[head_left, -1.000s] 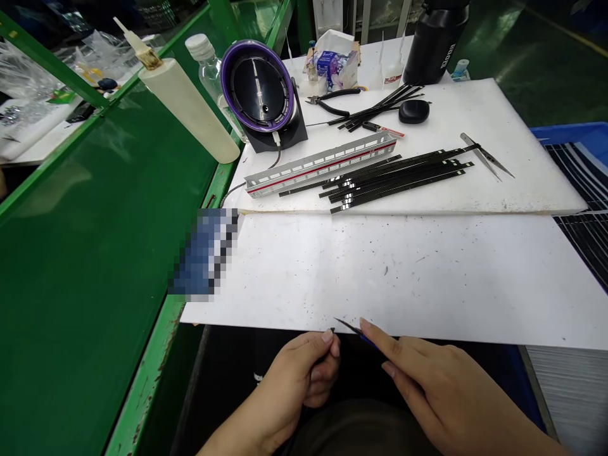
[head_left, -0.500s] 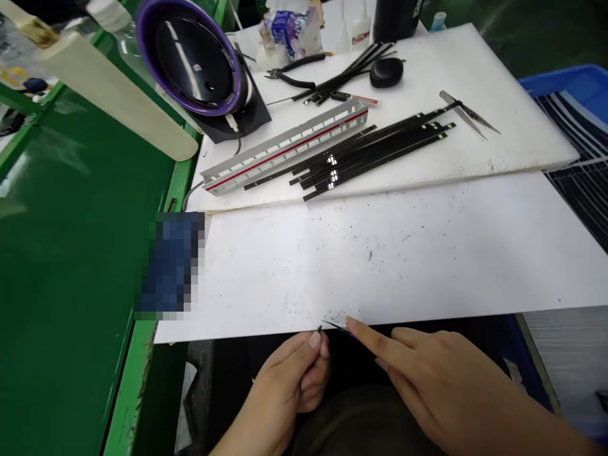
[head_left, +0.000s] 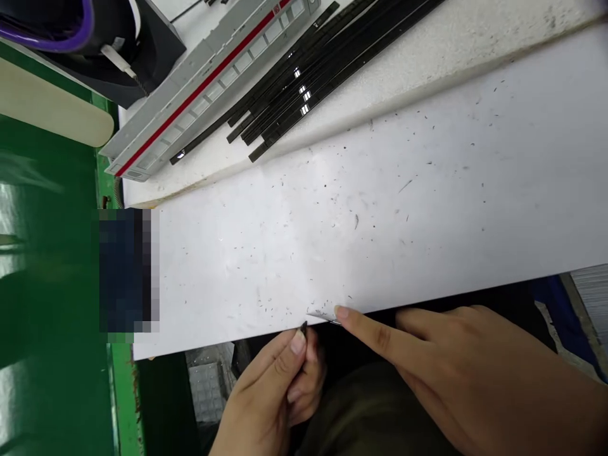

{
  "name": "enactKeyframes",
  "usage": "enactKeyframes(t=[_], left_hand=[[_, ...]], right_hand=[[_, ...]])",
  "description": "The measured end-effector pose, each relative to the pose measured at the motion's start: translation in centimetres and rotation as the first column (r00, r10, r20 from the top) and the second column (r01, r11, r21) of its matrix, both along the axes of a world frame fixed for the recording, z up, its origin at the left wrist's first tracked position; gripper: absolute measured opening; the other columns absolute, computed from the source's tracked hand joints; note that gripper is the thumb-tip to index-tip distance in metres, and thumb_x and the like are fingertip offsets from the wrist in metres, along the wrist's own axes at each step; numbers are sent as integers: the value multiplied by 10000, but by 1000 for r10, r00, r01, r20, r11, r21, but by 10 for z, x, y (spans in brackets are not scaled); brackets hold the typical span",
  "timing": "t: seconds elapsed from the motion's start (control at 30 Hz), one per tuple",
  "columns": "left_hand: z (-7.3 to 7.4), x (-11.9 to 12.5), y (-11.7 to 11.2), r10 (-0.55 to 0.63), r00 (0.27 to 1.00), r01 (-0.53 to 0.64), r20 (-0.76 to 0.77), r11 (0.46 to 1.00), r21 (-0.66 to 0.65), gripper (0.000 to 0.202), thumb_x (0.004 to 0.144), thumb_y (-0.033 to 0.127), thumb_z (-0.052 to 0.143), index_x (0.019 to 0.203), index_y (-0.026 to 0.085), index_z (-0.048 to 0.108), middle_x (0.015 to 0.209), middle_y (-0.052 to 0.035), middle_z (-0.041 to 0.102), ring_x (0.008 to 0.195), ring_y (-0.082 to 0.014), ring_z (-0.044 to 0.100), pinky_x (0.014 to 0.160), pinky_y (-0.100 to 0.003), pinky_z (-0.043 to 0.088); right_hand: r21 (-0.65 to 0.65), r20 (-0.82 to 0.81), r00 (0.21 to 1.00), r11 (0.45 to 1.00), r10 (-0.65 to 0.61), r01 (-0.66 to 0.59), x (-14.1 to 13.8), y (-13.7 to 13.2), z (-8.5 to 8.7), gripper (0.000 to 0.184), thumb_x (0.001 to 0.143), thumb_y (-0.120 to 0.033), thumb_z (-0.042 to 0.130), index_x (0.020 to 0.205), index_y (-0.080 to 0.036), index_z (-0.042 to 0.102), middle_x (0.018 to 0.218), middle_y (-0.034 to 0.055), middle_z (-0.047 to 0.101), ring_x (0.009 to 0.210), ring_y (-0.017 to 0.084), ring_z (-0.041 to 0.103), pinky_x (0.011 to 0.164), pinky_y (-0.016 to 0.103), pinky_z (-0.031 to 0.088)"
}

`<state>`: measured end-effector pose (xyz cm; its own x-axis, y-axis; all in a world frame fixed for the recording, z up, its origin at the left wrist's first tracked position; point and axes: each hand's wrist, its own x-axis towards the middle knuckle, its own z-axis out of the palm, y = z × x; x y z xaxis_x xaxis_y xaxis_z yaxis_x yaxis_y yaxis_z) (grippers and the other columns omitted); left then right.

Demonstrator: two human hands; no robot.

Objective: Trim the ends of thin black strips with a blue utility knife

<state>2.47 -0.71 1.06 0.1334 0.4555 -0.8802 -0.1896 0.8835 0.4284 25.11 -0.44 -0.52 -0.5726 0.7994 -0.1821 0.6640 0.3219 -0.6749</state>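
At the front edge of the white sheet, my left hand is closed in a pinch on a thin black strip. Only the strip's short tip shows above my thumb. My right hand grips a craft knife, its index finger stretched along the top of the pointed blade. The knife's handle is hidden under my palm. The blade's tip lies just above the black strip, close to it; whether they touch I cannot tell.
Dark shavings dot the white sheet. On the raised foam board lie several glossy black strips and a grey train-car shell with a red stripe. A black, purple-rimmed device stands back left, beside a green partition.
The view has moved closer and tilted, so the foam board's tools are out of frame. Both hands keep their holds; the blade now shows its broad, bright side.
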Motion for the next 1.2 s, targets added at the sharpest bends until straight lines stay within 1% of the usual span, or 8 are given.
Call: enactKeyframes(t=[0.1,0.23,0.4,0.57,0.87,1.03,1.1,1.2], left_hand=[[1,0,3,15,999,-14,49,1000,-25,314,869,431,662,707,164,619,540,54,315,481,-69,231,436,-205,202],[5,-4,8,-11,999,13,32,998,-60,323,888,434,637,714,163,610,558,57,319,489,-65,220,436,-189,209],[8,-4,9,-25,999,27,31,997,-67,323,891,418,632,706,156,599,555,59,310,493,-63,220,434,-178,207],[7,-3,9,7,1000,-5,23,997,-80,315,871,415,661,701,156,604,551,59,321,486,-60,227,426,-175,209],[6,-2,8,-12,1000,13,11,998,-65,325,864,424,668,686,163,594,550,52,349,486,-64,244,421,-173,232],[7,-7,12,-7,997,12,81,997,-70,289,871,389,668,699,167,601,553,65,316,467,-48,211,406,-150,227],[7,-9,15,4,991,9,131,995,-97,269,864,366,676,699,167,600,548,73,289,459,-42,189,395,-140,209],[6,-9,17,16,988,0,150,994,-107,245,872,340,660,707,168,602,546,76,268,458,-42,181,391,-134,205]], right_hand=[[-15,-4,999,999,48,-48,0,3,3,701,878,-375,559,1537,-278,344,667,1,612,444,134,448,438,267,276],[-65,53,992,991,118,-114,-4,9,11,840,821,-415,650,1559,-275,274,681,-13,598,436,135,445,418,265,176],[-44,93,988,992,122,-118,-7,12,13,918,801,-444,682,1572,-289,210,693,-22,592,419,141,458,416,277,104],[-7,117,985,992,125,-125,-8,12,13,853,841,-512,616,1569,-293,228,677,-21,577,402,140,447,410,285,83],[125,156,984,986,90,-110,-11,4,14,808,833,-473,630,1547,-269,312,637,-35,514,389,133,425,412,292,90],[182,193,979,979,61,-97,-13,-5,13,828,810,-347,632,1556,-266,283,649,-28,499,402,135,416,432,292,97],[180,213,976,981,37,-76,-13,-7,11,852,772,-302,640,1548,-304,289,652,-29,505,395,137,410,438,287,100],[95,172,985,995,16,-32,-12,-5,8,886,711,-261,662,1524,-342,321,627,-51,516,389,133,405,433,270,125]])
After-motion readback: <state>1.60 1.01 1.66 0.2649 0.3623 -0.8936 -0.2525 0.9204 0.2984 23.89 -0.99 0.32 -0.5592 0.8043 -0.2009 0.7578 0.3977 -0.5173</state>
